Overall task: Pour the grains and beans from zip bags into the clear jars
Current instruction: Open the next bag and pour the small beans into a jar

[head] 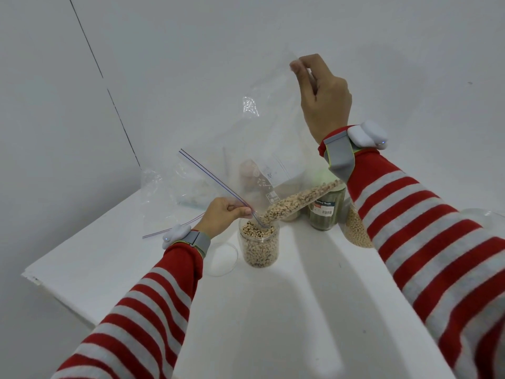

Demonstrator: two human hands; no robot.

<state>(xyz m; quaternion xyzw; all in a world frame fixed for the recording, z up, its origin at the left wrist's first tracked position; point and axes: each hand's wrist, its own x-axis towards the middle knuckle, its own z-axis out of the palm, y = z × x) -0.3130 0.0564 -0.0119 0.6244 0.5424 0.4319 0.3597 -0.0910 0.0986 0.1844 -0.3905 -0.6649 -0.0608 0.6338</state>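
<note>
A clear zip bag (262, 138) hangs tilted above a clear jar (259, 247) that is mostly full of pale speckled beans. My right hand (322, 102) pinches the bag's upper corner high up. My left hand (221, 216) pinches the zip edge right at the jar's mouth. A stream of beans (297, 201) lies along the bag's lower fold and runs into the jar.
A round clear lid (222, 259) lies left of the jar. A labelled jar of green grains (325, 212) and a container of yellow beans (355, 231) stand at the right. Another zip bag (169, 198) lies behind, by the wall. The table's left edge (54, 291) is near.
</note>
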